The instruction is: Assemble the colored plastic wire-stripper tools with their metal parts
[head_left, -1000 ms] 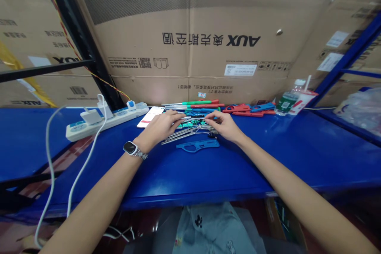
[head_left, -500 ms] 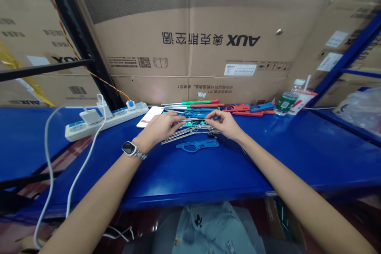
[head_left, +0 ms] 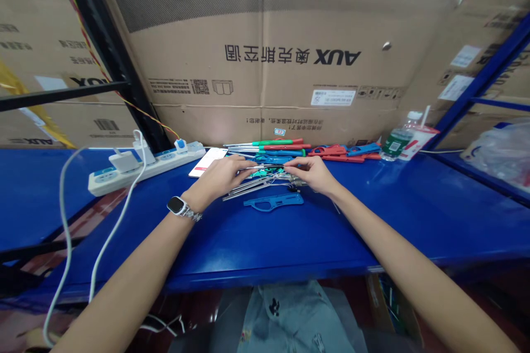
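Observation:
My left hand (head_left: 223, 177), with a watch on its wrist, pinches the left end of a thin metal rod (head_left: 265, 166). The fingers of my right hand (head_left: 315, 174) close on the rod's other end, where it looks darker. Just below the hands lie several loose metal tubes (head_left: 244, 190) and thin wires, partly hidden by the fingers. A flat blue plastic shell (head_left: 273, 202), shaped like half of a long-nosed lighter's casing, rests nearer to me. Behind the hands are several long-nosed lighters (head_left: 281, 146) with red, green and blue handles.
A white power strip (head_left: 144, 168) with plugs and cables stands at the left, beside a phone (head_left: 209, 161). Red and blue plastic shells (head_left: 343, 151) are piled at the back right, near a bottle (head_left: 395, 143) and a paper cup (head_left: 418, 140). A large carton (head_left: 265, 22) walls the back.
Both hands keep their hold on the metal rod and have hardly moved. The whole view has shifted very slightly.

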`<state>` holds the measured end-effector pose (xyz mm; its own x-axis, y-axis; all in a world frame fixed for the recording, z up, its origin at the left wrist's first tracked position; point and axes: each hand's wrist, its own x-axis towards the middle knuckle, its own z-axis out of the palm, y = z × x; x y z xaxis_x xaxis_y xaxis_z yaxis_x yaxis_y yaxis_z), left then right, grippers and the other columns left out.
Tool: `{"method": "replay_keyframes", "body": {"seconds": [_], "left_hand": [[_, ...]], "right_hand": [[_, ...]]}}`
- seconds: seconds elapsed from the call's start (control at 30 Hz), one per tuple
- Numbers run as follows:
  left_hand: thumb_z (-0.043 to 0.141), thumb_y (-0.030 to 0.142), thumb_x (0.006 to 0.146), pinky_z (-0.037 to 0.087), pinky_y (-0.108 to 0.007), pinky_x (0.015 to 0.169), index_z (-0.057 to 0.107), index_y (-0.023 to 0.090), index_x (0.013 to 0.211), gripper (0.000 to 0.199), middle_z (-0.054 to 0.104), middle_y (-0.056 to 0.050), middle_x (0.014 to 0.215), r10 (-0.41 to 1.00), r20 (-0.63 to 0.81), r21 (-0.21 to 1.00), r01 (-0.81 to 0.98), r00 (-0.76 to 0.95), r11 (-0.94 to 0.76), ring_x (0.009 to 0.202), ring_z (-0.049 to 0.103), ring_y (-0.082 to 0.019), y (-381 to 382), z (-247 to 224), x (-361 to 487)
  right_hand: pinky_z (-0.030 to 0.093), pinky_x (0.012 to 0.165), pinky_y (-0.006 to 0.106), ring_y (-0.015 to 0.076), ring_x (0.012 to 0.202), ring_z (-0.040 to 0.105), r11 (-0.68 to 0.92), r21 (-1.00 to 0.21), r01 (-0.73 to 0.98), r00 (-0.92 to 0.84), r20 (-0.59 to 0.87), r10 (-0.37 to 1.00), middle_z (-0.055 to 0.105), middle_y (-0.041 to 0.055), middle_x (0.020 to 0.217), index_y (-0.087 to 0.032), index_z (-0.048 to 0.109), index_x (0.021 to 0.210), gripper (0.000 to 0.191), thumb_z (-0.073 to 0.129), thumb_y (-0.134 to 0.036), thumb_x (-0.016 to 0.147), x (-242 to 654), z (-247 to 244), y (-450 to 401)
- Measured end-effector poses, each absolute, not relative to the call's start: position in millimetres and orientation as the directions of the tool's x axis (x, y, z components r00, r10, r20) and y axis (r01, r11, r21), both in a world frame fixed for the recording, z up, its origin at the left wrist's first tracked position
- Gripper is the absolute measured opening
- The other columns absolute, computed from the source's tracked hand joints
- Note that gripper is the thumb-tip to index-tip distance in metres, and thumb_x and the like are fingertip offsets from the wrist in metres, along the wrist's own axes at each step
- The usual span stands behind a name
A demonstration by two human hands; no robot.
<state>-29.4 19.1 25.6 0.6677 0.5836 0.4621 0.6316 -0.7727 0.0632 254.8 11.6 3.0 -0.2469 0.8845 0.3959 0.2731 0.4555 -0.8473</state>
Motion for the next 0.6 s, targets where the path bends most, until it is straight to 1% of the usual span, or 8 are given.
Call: {"method": "replay_keyframes", "body": {"seconds": [0.13, 0.23, 0.37, 0.43, 0.53, 0.6], "left_hand": [[0.044, 0.043, 0.107, 0.048, -0.032, 0.072, 0.074, 0.02, 0.122, 0.04, 0.072, -0.008, 0.089, 0.554, 0.469, 0.043, 0.609, 0.688, -0.792, 0.081, 0.066, -0.022, 19, 28, -32], [0.046, 0.043, 0.107, 0.048, -0.032, 0.071, 0.075, 0.02, 0.121, 0.04, 0.072, -0.008, 0.087, 0.564, 0.456, 0.041, 0.617, 0.688, -0.786, 0.08, 0.066, -0.022, 17, 29, -30], [0.047, 0.043, 0.107, 0.049, -0.032, 0.072, 0.076, 0.021, 0.118, 0.038, 0.076, -0.009, 0.096, 0.582, 0.417, 0.041, 0.625, 0.698, -0.779, 0.082, 0.07, -0.022, 10, 29, -22], [0.047, 0.042, 0.107, 0.051, -0.033, 0.075, 0.074, 0.02, 0.122, 0.037, 0.077, -0.01, 0.102, 0.57, 0.415, 0.032, 0.615, 0.709, -0.788, 0.086, 0.071, -0.023, 6, 27, -16], [0.047, 0.037, 0.107, 0.053, -0.035, 0.079, 0.07, 0.021, 0.128, 0.035, 0.078, -0.01, 0.111, 0.547, 0.415, 0.03, 0.59, 0.727, -0.807, 0.093, 0.073, -0.024, 3, 24, -11], [0.047, 0.034, 0.107, 0.053, -0.035, 0.081, 0.07, 0.022, 0.128, 0.033, 0.077, -0.01, 0.112, 0.532, 0.414, 0.036, 0.571, 0.738, -0.82, 0.095, 0.073, -0.024, 4, 22, -10]], "right_hand": [[0.054, 0.075, 0.037, 0.0226, 0.08, 0.07, 0.45, -0.853, 0.264, -0.268, 0.384, 0.884, 0.079, 0.0079, 0.089, -0.02, 0.082, 0.088, 0.03, 0.078, -0.047, 0.076, 257, 4, 12], [0.055, 0.074, 0.038, 0.0228, 0.08, 0.071, 0.444, -0.856, 0.266, -0.295, 0.366, 0.883, 0.079, 0.0084, 0.09, -0.02, 0.083, 0.09, 0.029, 0.079, -0.046, 0.076, 257, 5, 12], [0.052, 0.065, 0.035, 0.0202, 0.071, 0.068, 0.418, -0.869, 0.264, -0.342, 0.321, 0.883, 0.079, 0.009, 0.087, -0.018, 0.083, 0.09, 0.03, 0.079, -0.045, 0.076, 249, 3, 10], [0.05, 0.061, 0.033, 0.0184, 0.066, 0.065, 0.412, -0.872, 0.264, -0.353, 0.31, 0.882, 0.078, 0.0086, 0.084, -0.017, 0.083, 0.09, 0.029, 0.078, -0.043, 0.077, 244, 2, 8], [0.049, 0.061, 0.032, 0.0174, 0.066, 0.064, 0.437, -0.861, 0.26, -0.367, 0.331, 0.87, 0.077, 0.0072, 0.082, -0.018, 0.082, 0.088, 0.025, 0.076, -0.04, 0.078, 237, 1, 5], [0.049, 0.063, 0.032, 0.0175, 0.068, 0.065, 0.465, -0.847, 0.259, -0.377, 0.355, 0.856, 0.077, 0.0063, 0.083, -0.018, 0.081, 0.086, 0.023, 0.074, -0.039, 0.079, 234, 2, 3]]}}
